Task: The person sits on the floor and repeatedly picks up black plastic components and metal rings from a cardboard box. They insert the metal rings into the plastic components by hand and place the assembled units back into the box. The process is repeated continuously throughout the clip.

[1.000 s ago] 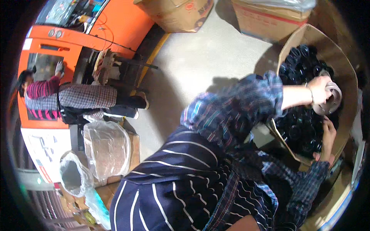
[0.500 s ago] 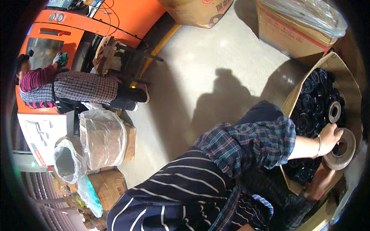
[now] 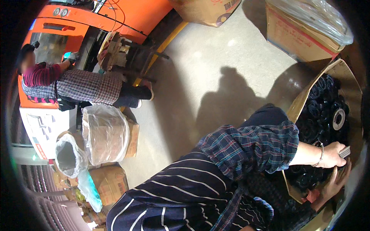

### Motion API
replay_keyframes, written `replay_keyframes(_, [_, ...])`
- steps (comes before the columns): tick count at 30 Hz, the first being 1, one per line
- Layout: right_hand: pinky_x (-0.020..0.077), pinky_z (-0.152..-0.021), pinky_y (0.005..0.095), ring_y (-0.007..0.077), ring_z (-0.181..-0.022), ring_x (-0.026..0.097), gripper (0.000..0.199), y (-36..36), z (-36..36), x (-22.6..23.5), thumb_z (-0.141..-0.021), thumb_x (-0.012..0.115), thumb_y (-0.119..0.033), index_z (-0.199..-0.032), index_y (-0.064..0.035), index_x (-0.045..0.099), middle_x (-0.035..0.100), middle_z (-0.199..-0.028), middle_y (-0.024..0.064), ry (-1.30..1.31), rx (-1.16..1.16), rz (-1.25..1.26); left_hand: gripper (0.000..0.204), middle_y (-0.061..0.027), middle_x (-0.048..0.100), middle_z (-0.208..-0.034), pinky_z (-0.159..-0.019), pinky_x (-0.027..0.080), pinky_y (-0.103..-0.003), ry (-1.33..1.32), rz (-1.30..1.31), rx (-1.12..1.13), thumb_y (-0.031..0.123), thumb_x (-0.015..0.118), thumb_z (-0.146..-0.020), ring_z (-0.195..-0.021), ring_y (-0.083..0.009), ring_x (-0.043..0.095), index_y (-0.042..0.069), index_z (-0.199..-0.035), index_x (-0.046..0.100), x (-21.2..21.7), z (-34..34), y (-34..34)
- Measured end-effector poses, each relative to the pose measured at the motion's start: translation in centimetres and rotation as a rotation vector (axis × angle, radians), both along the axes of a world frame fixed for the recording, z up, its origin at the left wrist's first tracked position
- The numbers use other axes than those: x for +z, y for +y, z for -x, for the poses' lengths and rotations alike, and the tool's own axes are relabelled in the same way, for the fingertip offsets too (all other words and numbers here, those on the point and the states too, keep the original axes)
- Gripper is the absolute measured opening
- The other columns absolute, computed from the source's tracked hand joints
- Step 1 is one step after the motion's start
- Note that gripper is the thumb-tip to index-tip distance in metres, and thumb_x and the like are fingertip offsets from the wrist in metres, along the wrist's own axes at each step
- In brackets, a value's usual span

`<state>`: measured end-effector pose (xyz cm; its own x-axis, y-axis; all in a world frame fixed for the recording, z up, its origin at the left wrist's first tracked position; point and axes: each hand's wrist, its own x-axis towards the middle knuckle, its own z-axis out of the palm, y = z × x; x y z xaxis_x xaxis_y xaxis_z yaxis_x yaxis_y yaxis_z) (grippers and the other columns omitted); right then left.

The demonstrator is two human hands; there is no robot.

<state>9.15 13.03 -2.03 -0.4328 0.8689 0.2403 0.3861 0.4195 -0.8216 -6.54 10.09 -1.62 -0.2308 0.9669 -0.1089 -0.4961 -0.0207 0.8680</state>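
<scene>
My left hand (image 3: 330, 154), with a bracelet at the wrist, reaches across to the right and grips a pale grey ring-shaped disc (image 3: 344, 151), now seen nearly edge-on. Just below it my right hand (image 3: 336, 184) has its fingers stretched out close to the disc; whether they touch it I cannot tell. Both hands are over an open cardboard box (image 3: 300, 101). Inside lie many black round plastic parts (image 3: 317, 115). Another whitish ring (image 3: 339, 119) rests on top of them, farther off than my hands.
Beyond the box stands a carton (image 3: 289, 34) draped with clear plastic. Another carton (image 3: 208, 13) is at the top. On the left a person (image 3: 69, 82) holds a teal item beside an orange machine (image 3: 127, 19). Plastic-lined containers (image 3: 106, 134) stand nearby on the grey floor (image 3: 216, 50).
The disc has tipped from face-on to nearly edge-on in my left hand. My right hand's fingers have come into sight below it. The other person's hand has shifted slightly.
</scene>
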Motion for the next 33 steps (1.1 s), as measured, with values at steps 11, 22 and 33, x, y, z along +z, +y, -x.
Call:
replay_keyframes(11, [0.0385, -0.107, 0.0411, 0.0300, -0.129, 0.047, 0.056, 1.0, -1.8, -1.8, -0.097, 0.057, -0.032, -0.143, -0.0041, 0.043, 0.046, -0.144, 0.0184, -0.046, -0.307, 0.155, 0.044, -0.0232, 0.061, -0.105, -0.087, 0.050, -0.040, 0.305, -0.246, -0.044, 0.004, 0.070, -0.075, -0.101, -0.0356, 0.061, -0.003, -0.114, 0.053, -1.4, -1.6, -0.2])
replay_keyframes(22, [0.0404, -0.104, 0.0405, 0.0303, -0.128, 0.048, 0.059, 1.3, -3.7, -2.2, -0.100, 0.049, -0.040, -0.142, -0.0001, 0.041, 0.046, -0.142, 0.0193, -0.018, -0.229, 0.041, 0.052, -0.0270, 0.054, -0.125, -0.098, 0.045, -0.047, 0.700, -0.586, -0.040, 0.015, 0.074, -0.073, -0.119, -0.0415, 0.052, -0.002, -0.119, 0.054, -1.7, -1.7, 0.3])
replay_keyframes(33, [0.0416, -0.092, 0.0256, 0.0170, -0.110, 0.052, 0.031, 3.5, -6.8, -7.6, -0.103, 0.035, -0.019, -0.121, 0.0010, 0.051, 0.052, -0.120, 0.0089, -0.438, -0.144, -0.142, 0.058, -0.0278, 0.049, -0.131, -0.102, 0.041, -0.049, 0.878, -0.660, -0.073, 0.017, 0.075, -0.075, -0.122, -0.0439, 0.048, -0.004, -0.123, 0.051, -2.7, -1.2, 0.3])
